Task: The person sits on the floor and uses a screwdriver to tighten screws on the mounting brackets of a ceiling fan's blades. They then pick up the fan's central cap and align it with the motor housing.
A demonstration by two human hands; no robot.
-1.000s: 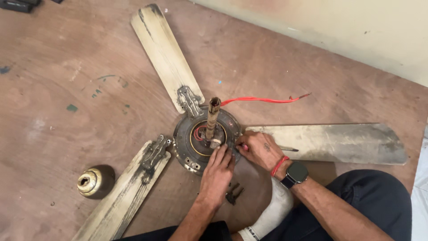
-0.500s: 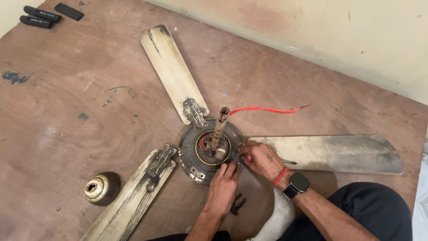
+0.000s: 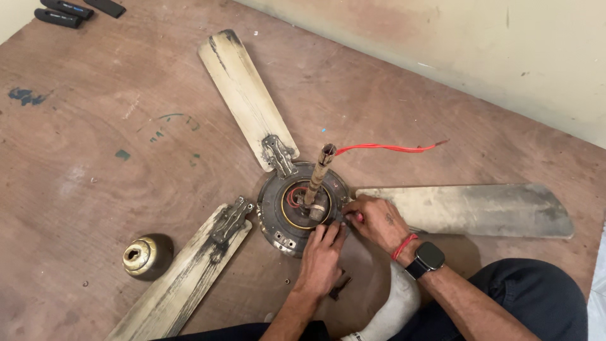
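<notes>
An old ceiling fan lies on the brown wooden floor, with three dirty cream blades (image 3: 243,95) spread around its round dark motor hub (image 3: 278,208). A rusty rod (image 3: 319,173) stands up from the hub, and a red wire (image 3: 385,148) trails from the rod's top to the right. My left hand (image 3: 322,252) rests on the hub's near right rim, fingers on the metal. My right hand (image 3: 379,221), with a red thread and a black watch at the wrist, is closed on a small red-handled tool (image 3: 358,216) at the hub's right edge, where the right blade joins.
A brass-coloured cup-shaped cover (image 3: 142,256) sits on the floor at the left. A small dark metal piece (image 3: 341,287) lies near my left wrist. Black objects (image 3: 63,12) lie at the top left. A pale wall (image 3: 473,57) runs along the back right. My dark trousers (image 3: 524,303) fill the lower right.
The view has shifted a little, so the fan sits lower and further right. Both hands stay at the hub's right edge, the right hand drawn closer to the rim.
</notes>
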